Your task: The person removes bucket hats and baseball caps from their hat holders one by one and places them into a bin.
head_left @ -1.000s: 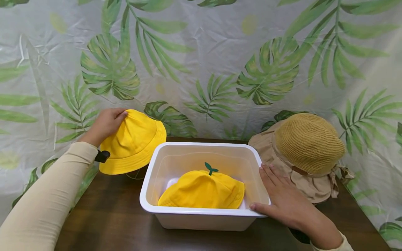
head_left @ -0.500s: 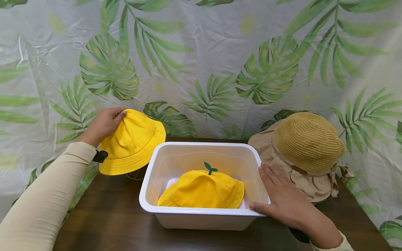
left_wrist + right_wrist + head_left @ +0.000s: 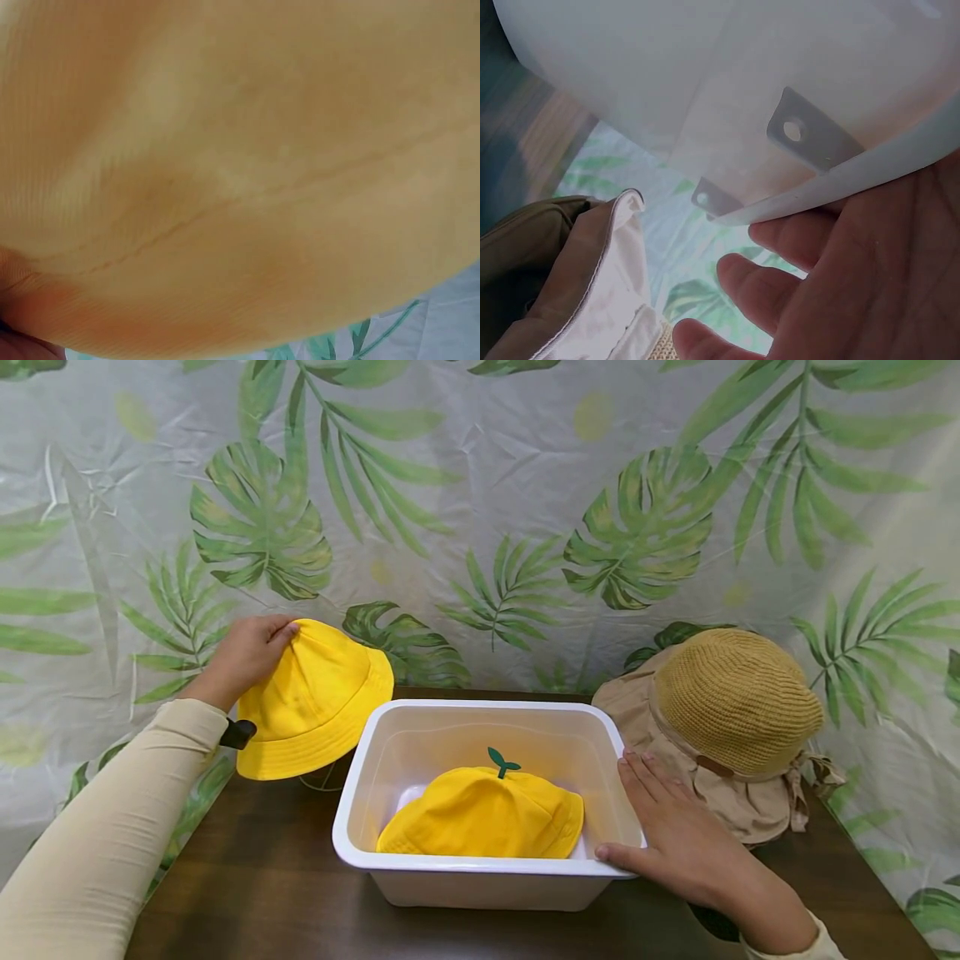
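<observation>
At the left, my left hand [image 3: 253,656] pinches the top of a yellow bucket hat [image 3: 322,697], thumb on the near side of the crown. The hat's cloth and brim seam fill the left wrist view, the yellow fabric [image 3: 270,150] hiding nearly all else. My right hand [image 3: 682,835] rests with fingers straight along the right rim of a white plastic tub [image 3: 491,889]. From below, the right wrist view shows the fingers [image 3: 761,289] against the underside of the tub's lip [image 3: 840,191]. Inside the tub lies a second yellow hat [image 3: 480,818] with a green sprout on top.
Right of the tub sits a tan knitted-crown hat [image 3: 742,702] with a beige cloth brim, close beyond my right hand. A thin wire stand [image 3: 321,778] shows under the left hat. The brown table [image 3: 247,860] meets a leaf-print curtain [image 3: 480,510] behind.
The hat in my left hand has shifted very slightly left, its crown tip a touch higher. My right hand, the tub and the other hats stay put.
</observation>
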Motion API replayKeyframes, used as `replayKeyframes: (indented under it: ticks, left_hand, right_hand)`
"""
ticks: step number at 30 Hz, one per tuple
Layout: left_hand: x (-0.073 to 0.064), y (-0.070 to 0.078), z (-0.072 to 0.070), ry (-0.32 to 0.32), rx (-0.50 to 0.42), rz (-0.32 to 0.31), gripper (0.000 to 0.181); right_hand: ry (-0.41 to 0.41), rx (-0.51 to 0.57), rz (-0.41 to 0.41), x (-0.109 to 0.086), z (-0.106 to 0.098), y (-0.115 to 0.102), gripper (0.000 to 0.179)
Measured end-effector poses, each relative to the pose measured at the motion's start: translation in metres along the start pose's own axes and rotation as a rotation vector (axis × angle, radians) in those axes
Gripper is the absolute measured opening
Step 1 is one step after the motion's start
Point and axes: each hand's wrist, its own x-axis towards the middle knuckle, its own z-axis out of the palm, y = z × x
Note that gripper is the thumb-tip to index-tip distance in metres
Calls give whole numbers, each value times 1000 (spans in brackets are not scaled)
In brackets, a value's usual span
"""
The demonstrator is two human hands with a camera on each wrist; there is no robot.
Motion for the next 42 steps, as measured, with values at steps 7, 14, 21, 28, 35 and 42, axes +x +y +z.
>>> replayKeyframes:
  ticks: [7, 14, 21, 28, 35, 42]
  left_hand:
    - [-1, 1, -2, -7, -19, -21, 47]
    - [-3, 0, -4, 16, -41, -20, 47]
    - [-3, -1, -6, 11, -96, -73, 51]
    - [-5, -3, -10, 21, -117, -130, 57]
    - [-4, -7, -14, 27, -141, -192, 65]
    - [-5, -5, -15, 38, -144, -181, 64]
  right_hand:
    - [-4, 5, 4, 0, 0, 0, 105]
    - [0, 12, 2, 0, 0, 0, 105]
    - [-3, 11, 8, 0, 1, -1, 107]
    - [-6, 15, 16, 0, 1, -1, 106]
    - [-2, 17, 11, 0, 1, 0, 107]
    - [-5, 27, 16, 0, 1, -1, 107]
